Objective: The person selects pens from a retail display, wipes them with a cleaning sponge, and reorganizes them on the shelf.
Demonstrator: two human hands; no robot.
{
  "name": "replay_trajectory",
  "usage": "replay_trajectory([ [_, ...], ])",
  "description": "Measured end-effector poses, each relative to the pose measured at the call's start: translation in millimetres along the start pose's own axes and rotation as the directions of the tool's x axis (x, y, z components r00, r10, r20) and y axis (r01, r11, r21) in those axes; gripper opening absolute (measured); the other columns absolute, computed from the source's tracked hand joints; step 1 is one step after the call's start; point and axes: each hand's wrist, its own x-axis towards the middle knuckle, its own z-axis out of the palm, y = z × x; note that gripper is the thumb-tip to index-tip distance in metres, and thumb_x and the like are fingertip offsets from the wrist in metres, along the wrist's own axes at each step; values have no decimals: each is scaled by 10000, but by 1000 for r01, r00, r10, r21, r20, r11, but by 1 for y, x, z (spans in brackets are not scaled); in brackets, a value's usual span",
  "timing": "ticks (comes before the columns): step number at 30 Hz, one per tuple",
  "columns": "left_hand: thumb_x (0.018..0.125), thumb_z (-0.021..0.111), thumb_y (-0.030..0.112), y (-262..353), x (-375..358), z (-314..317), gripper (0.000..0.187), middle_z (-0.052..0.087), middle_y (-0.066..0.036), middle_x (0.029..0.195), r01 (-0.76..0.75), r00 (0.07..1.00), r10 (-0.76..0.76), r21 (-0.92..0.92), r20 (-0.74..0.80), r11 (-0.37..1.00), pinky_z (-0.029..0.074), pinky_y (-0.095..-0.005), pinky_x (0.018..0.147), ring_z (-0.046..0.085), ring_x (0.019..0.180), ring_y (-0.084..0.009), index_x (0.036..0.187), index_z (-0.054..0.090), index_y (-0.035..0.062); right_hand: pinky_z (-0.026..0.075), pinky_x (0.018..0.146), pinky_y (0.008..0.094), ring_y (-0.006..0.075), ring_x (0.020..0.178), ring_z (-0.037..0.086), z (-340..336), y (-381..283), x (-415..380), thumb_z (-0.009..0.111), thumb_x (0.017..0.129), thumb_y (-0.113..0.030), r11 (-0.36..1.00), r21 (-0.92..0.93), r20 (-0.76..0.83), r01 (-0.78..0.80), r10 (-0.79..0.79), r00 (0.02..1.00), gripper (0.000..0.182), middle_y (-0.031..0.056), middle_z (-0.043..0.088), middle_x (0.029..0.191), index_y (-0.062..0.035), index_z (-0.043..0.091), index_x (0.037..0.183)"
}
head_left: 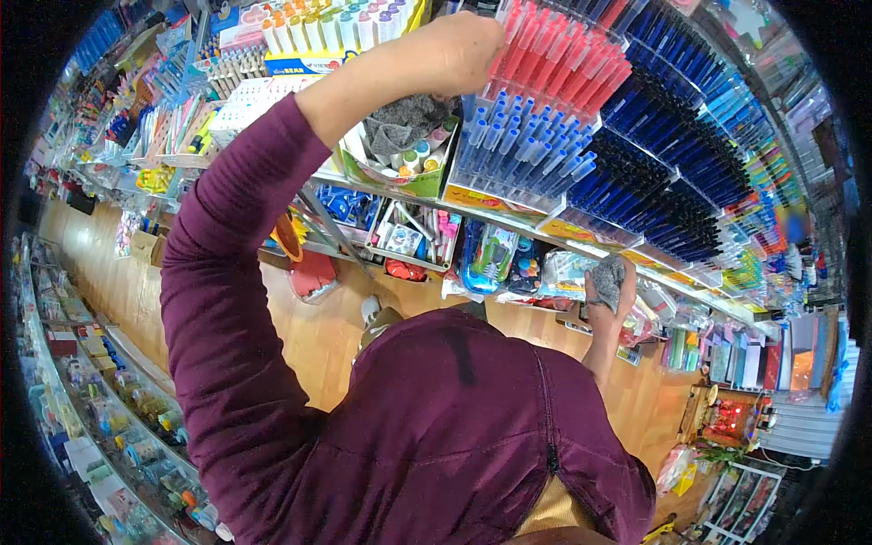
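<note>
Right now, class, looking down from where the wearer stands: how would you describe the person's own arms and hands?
The left sleeve is plum-purple, creased, ending partway down the forearm. The right cuff is out of sight. The left hand and right hand show no gloves.

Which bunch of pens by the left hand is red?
The red pens, one row farther back than the blue-capped pens; their red colour sets them apart from those blue caps.

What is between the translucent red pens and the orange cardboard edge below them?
Blue-capped clear plastic pens stand between the red pens and cardboard edge, in the head view.
</note>
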Motion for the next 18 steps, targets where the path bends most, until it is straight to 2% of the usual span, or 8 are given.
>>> replay_trajectory([
  [2,723,541,52,-10,-1,17,93,578,-224,695,-267,918,281,88,-281,960,483,-389,637,605,696,-342,752,549,-36,476,736,288,162,796,594,-2,4,0,729,669,-7,1000,-10,18,-26,26,1000,519,87,602,905,-53,492,1129],
  [3,700,552,50,-8,-6,18,97,588,-222,734,-296,903,301,64,-307,953,473,-402,667,581,733,-389,753,553,-31,476,736,288,162,796,594,-2,4,0,729,669,-7,1000,-6,11,-27,27,1000,519,87,602,905,-53,492,1129],
  [8,687,580,52,-8,-20,18,96,590,-196,717,-316,904,307,21,-297,949,460,-399,636,582,714,-362,762,581,-6,476,739,301,187,795,597,-6,3,-3,738,662,-18,1000,16,18,-21,20,1000,526,95,595,923,-53,492,1127],
  [10,681,596,55,-11,-22,18,99,602,-169,708,-342,912,306,-95,-275,935,457,-397,629,594,694,-332,760,581,-3,472,743,305,194,794,591,-9,-2,-2,739,660,-22,1000,6,10,6,-6,1000,530,97,594,911,-52,491,1127],
  [11,681,596,55,-10,-23,17,99,602,-169,708,-348,910,313,-86,-272,934,457,-397,629,594,694,-332,760,581,-3,468,748,310,202,793,586,-10,-4,-3,740,657,-26,999,-9,7,33,-33,999,533,99,592,899,-52,489,1127],
  [13,677,620,85,-5,-29,16,121,623,-210,770,-248,961,229,-119,-155,962,489,-405,719,616,793,-361,747,630,-13,463,752,312,208,797,579,-12,-5,-5,740,655,-26,1000,-8,6,14,-14,1000,537,101,588,897,-51,488,1128],
  [17,685,629,87,-12,-19,32,147,627,-201,765,-258,953,240,-80,-185,963,486,-400,707,617,776,-355,797,629,-10,458,757,313,214,804,569,-13,0,-10,737,655,-21,999,44,38,-27,26,999,543,109,576,908,-47,486,1135],
  [18,696,638,99,-11,-17,36,174,627,-202,764,-236,944,208,-87,-256,968,485,-398,707,616,774,-354,835,626,-5,458,757,313,214,804,569,-14,2,-11,737,655,-21,999,44,35,-31,30,999,543,109,576,908,-47,486,1135],
])
